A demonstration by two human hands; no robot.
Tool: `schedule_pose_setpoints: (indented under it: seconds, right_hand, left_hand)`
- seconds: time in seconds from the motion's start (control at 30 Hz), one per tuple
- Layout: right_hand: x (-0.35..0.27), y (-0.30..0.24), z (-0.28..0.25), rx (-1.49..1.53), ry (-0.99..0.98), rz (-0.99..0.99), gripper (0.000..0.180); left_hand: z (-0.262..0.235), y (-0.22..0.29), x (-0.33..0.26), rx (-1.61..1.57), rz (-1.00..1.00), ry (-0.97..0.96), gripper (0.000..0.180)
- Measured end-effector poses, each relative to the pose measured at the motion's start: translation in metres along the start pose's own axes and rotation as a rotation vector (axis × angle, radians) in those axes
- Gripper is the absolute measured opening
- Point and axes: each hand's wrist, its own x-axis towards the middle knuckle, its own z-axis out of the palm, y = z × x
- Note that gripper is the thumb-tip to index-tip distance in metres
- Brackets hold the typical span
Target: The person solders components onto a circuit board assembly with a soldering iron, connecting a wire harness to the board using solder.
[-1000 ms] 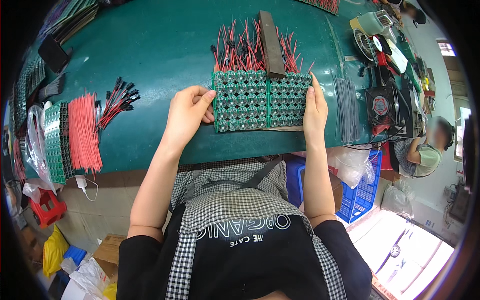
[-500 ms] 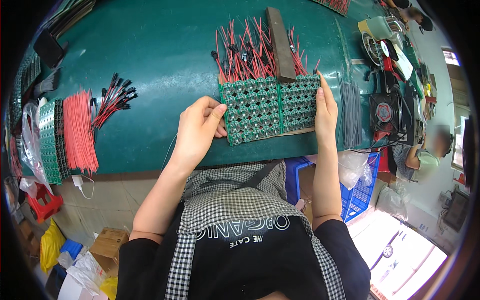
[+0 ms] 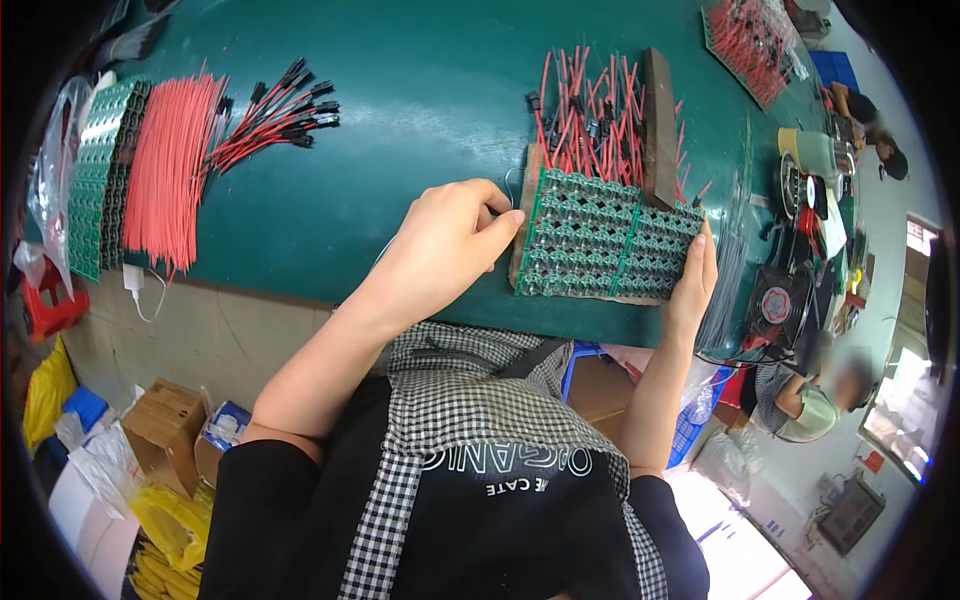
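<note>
A green panel of small circuit boards (image 3: 580,235) lies on a brown backing near the table's front edge. Red and dark wires (image 3: 590,120) with black plugs stick out beyond its far side. Across the wires and the far edge rests a dark flat bar (image 3: 659,130). My right hand (image 3: 693,280) grips the panel's right edge, thumb on the near side. At the left edge, my left hand (image 3: 455,245) has its fingers curled and its thumb pointing at the panel; what lies between them is hidden. A thin pale wire (image 3: 511,180) loops just above that hand.
To the left lie a bundle of red wires (image 3: 175,165), a fan of black-plugged leads (image 3: 280,120) and more green panels (image 3: 100,180). Grey wires (image 3: 722,290) and a black fan (image 3: 775,300) sit at right. Another wired panel (image 3: 750,50) lies far right; a person (image 3: 800,400) sits beyond.
The view has shifted, so the table's things sit elsewhere in the picture. My left hand has come off its hold on the panel's left edge and curled; my right hand stays on the right edge.
</note>
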Motion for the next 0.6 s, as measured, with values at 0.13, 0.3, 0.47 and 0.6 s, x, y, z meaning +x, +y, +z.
schedule_pose_setpoints:
  seconds: [0.13,0.3,0.47,0.6]
  right_hand:
    - [0.000,-0.001,-0.002,0.025,-0.029,0.038,0.047]
    - [-0.012,-0.026,0.000,-0.111,0.105,-0.117,0.046]
    - [-0.036,-0.046,0.010,-0.614,-0.031,-0.560,0.054]
    - [-0.045,-0.051,0.014,-0.600,-0.123,-0.627,0.060]
  left_hand:
    - [-0.012,-0.011,-0.004,0.001,-0.009,0.003,0.023]
    - [-0.024,-0.017,-0.015,-0.051,0.176,0.193,0.031]
    - [-0.013,-0.014,-0.017,0.014,0.254,0.358,0.037]
    - [-0.001,-0.017,-0.022,0.059,0.451,0.447,0.039]
